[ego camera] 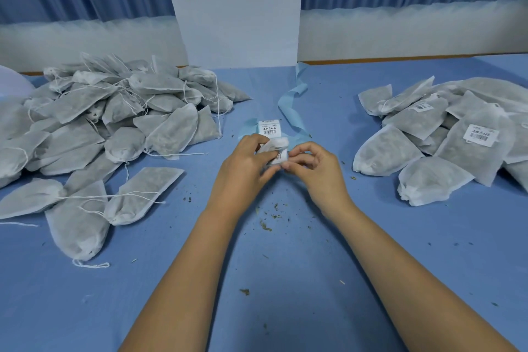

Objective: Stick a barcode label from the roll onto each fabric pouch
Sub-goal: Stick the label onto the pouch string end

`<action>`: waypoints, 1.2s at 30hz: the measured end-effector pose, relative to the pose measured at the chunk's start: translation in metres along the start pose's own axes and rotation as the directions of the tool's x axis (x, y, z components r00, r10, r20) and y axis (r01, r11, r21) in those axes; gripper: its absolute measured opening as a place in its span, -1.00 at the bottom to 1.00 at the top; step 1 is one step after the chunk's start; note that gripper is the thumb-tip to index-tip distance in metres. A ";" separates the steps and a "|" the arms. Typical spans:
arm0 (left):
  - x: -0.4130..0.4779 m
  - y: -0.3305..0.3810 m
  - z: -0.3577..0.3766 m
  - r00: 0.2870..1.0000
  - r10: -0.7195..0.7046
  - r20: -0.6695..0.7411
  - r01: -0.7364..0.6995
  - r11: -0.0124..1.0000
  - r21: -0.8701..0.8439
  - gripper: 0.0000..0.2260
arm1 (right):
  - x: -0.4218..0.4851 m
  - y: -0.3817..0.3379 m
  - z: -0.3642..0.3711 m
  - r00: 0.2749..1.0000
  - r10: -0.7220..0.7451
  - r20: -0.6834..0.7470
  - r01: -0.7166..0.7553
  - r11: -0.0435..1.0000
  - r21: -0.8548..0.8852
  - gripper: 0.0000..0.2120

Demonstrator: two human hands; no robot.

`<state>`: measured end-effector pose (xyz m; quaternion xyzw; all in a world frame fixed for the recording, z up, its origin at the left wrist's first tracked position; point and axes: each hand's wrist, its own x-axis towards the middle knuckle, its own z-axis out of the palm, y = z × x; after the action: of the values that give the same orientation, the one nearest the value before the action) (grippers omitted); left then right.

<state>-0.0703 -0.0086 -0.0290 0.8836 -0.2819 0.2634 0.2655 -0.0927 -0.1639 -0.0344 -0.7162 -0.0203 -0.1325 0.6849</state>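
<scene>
Head view: above the blue tabletop [285, 266], my left grip [248, 163] and right grip [314, 168] pinch a small white barcode label [278, 158] at the pale blue backing strip [289, 107]. Peeled carelessly, it may curl and stick to itself or my fingers. Unlabelled grey fabric pouches [114, 111] lie far left.

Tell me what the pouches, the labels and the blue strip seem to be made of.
Pouches: thin non-woven fabric, matte, likely; dark filling shows through. Labels: white paper, matte, printed with barcodes. Blue strip: probably label backing paper; it curls like a ribbon.
</scene>
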 end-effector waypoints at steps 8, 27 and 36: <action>0.001 0.009 -0.002 0.997 0.050 -0.051 -0.046 0.997 0.064 -0.82 | 0.001 0.003 0.000 0.997 0.079 -0.009 -0.077 0.990 0.121 -0.88; -0.001 -0.002 0.006 0.987 0.003 0.163 0.007 0.998 -0.061 -0.75 | 0.000 -0.003 -0.001 0.998 -0.032 0.049 0.033 0.999 -0.024 -0.81; 0.005 -0.004 -0.012 0.840 -0.505 -0.200 0.320 0.758 -0.569 -0.62 | 0.004 0.001 -0.005 0.996 0.081 -0.030 -0.080 0.996 0.038 -0.87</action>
<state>-0.0682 -0.0006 -0.0189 0.7606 -0.0860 0.2614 0.5880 -0.0900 -0.1696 -0.0340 -0.7015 0.0168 -0.1155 0.7031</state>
